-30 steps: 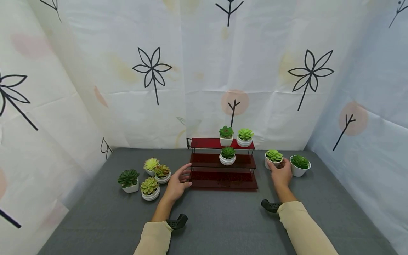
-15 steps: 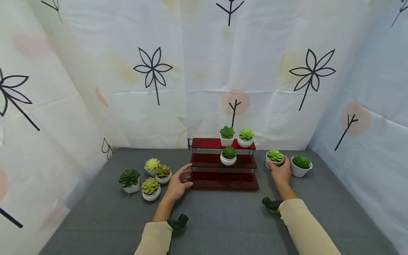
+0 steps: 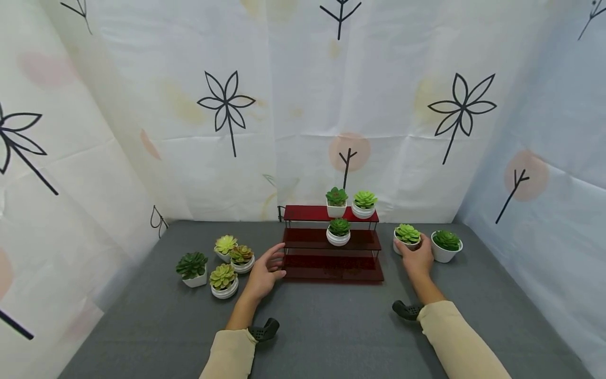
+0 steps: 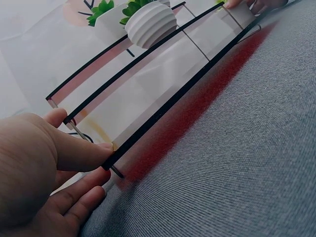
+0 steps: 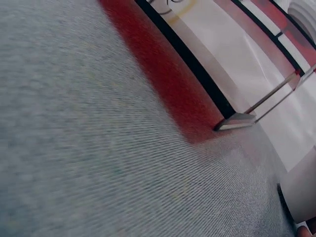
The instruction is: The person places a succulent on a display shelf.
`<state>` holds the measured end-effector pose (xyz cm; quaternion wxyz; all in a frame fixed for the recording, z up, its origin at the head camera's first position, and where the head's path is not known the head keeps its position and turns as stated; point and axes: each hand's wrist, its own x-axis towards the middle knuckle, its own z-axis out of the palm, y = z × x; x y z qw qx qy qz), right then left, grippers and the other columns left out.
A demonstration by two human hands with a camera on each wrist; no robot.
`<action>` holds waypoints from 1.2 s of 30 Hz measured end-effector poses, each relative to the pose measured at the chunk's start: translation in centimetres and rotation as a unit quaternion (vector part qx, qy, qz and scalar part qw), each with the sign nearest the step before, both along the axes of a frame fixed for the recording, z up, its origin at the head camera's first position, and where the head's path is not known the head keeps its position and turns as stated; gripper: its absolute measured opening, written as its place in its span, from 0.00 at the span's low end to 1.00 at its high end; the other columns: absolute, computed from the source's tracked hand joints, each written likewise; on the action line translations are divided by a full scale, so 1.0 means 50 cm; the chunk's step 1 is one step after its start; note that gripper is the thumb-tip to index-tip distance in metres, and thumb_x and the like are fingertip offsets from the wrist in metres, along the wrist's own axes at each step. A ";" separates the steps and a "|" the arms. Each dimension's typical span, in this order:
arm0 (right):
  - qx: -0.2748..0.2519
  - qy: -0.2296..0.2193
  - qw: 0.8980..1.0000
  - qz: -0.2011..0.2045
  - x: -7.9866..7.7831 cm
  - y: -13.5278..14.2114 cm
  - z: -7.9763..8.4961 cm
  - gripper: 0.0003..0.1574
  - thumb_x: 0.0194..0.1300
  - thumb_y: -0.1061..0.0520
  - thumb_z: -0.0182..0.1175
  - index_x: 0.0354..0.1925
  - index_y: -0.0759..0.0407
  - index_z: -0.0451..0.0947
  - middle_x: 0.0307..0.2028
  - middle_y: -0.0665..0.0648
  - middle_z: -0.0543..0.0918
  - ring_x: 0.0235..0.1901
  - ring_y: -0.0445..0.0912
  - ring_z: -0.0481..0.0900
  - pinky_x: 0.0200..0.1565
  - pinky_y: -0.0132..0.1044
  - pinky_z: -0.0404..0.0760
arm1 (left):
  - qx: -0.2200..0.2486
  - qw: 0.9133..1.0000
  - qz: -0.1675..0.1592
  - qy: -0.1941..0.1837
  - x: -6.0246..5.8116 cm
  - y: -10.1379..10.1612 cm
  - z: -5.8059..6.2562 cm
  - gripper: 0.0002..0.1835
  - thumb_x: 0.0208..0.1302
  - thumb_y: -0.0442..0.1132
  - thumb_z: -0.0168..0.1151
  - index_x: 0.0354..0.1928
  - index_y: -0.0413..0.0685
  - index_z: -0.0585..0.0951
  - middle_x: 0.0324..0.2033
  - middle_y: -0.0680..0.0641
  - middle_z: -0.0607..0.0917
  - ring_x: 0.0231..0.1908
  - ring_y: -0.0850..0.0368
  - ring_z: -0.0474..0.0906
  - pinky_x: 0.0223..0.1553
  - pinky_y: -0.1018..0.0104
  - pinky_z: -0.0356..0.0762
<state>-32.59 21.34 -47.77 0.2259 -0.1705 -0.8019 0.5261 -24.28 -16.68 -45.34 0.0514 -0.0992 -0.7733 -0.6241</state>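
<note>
At the left end of a dark red three-tier shelf (image 3: 307, 267) is my left hand (image 3: 263, 272). The left wrist view shows its thumb (image 4: 89, 152) on the lowest tier's corner, with fingers around the end. On the right, my right hand (image 3: 417, 259) grips a white-potted light green succulent (image 3: 407, 233) between thumb and fingers, right of the shelf. In the right wrist view only part of a white pot (image 5: 302, 190) and a fingertip (image 5: 303, 231) appear. Two succulents stand on the top tier, a green one (image 3: 336, 197) and a lighter one (image 3: 364, 200); another succulent (image 3: 338, 231) sits on the middle tier.
Left of the left hand, several potted succulents stand on the grey tabletop (image 3: 331, 331), among them a dark green one (image 3: 192, 267) and a yellow-green one (image 3: 222, 279). One green succulent (image 3: 445, 245) is just right of the right hand. Printed cloth walls (image 3: 303, 105) enclose the back and sides.
My right wrist has shifted slightly to the right, with the hand still at the light green succulent. The left hand, shelf and other plants look unmoved.
</note>
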 end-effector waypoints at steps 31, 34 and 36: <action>-0.029 0.086 0.995 0.046 0.084 -0.065 0.058 0.46 0.59 0.52 0.70 0.68 0.64 0.61 0.61 0.67 0.72 0.60 0.55 0.70 0.48 0.41 0.74 | -0.004 1.000 0.019 -0.002 -0.041 -0.013 -0.066 0.38 0.56 0.18 0.63 0.69 0.52 0.70 0.57 0.35 0.76 0.55 0.38 0.74 0.56 0.42 0.69; -0.038 0.095 0.994 0.050 0.083 -0.072 0.062 0.45 0.59 0.52 0.71 0.68 0.63 0.62 0.60 0.65 0.72 0.59 0.54 0.70 0.44 0.32 0.72 | 0.003 1.000 0.013 -0.001 -0.037 -0.011 -0.057 0.39 0.56 0.17 0.62 0.69 0.49 0.69 0.58 0.33 0.75 0.56 0.35 0.73 0.57 0.40 0.68; -0.038 0.099 0.993 0.053 0.083 -0.076 0.066 0.45 0.59 0.52 0.70 0.68 0.64 0.62 0.60 0.65 0.72 0.59 0.54 0.70 0.43 0.29 0.71 | 0.003 1.000 0.008 0.001 -0.028 -0.009 -0.044 0.38 0.56 0.16 0.61 0.70 0.45 0.68 0.58 0.30 0.74 0.56 0.32 0.71 0.57 0.38 0.66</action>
